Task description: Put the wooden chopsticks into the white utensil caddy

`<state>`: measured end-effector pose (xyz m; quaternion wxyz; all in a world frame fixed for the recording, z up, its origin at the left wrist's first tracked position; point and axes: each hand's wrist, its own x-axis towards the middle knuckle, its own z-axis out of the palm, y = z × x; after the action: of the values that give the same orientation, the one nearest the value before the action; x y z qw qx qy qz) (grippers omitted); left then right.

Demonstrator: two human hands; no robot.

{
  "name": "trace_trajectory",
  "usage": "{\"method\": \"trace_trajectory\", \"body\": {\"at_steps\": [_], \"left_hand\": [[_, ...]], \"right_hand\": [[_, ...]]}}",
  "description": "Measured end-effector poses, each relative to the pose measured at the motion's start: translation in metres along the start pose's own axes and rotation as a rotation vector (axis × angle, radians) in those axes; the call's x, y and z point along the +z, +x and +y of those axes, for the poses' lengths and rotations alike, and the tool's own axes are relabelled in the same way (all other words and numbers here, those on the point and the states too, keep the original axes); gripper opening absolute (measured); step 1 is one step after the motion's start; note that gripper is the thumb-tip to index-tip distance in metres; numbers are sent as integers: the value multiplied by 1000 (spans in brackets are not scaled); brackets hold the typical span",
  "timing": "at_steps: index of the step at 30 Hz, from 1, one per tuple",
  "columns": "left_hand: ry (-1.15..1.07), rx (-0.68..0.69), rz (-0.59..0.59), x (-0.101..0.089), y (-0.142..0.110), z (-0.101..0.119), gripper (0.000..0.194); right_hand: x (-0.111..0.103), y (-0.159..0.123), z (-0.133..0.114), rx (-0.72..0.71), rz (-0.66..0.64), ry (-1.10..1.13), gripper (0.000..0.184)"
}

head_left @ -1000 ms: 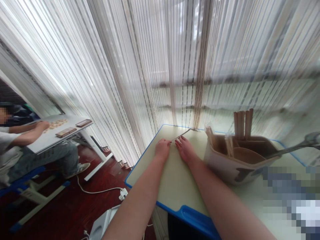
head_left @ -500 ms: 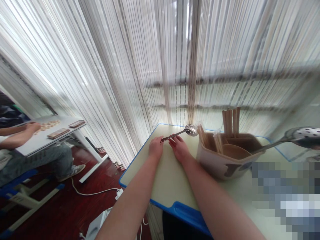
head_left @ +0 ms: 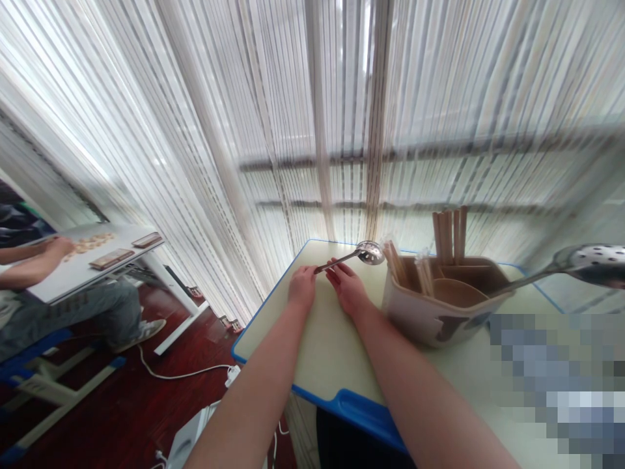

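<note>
Both my hands rest on a pale table [head_left: 322, 352] with a blue rim, near its far left corner. A metal perforated spoon [head_left: 364, 253] points away from me, its bowl lifted slightly. My right hand [head_left: 347, 288] pinches the handle end with closed fingers. Beside it, my left hand [head_left: 303, 286] is curled, fingertips at the handle's tip. Right of my hands stands a beige utensil caddy [head_left: 430, 312] holding wooden chopsticks, sticks and a wooden spoon. A second perforated metal spoon [head_left: 586, 260] sticks out of the caddy to the right.
Striped sheer curtains hang close behind the table. At the left, another person sits at a white table [head_left: 83, 267] with small pieces and trays on it. A white cable [head_left: 185, 374] and power strip lie on the dark red floor.
The spoon's bowl has come into view and lifted off the table's far edge. My hands stay at its handle. The view shifted slightly.
</note>
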<state>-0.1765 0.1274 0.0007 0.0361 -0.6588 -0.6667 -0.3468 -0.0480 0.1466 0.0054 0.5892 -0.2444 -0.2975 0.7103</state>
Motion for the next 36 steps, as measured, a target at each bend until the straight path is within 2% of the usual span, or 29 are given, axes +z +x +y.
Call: {"method": "trace_trajectory", "body": {"at_steps": [15, 29, 36], "left_hand": [[-82, 23, -19, -5, -5, 1, 29], [-166, 66, 8, -8, -7, 0, 25], [-189, 21, 19, -15, -15, 1, 26]], "right_hand": [[-3, 2, 1, -64, 24, -43, 31], [-2, -1, -1, -48, -3, -20, 33], [1, 0, 2, -117, -15, -128, 39]]}}
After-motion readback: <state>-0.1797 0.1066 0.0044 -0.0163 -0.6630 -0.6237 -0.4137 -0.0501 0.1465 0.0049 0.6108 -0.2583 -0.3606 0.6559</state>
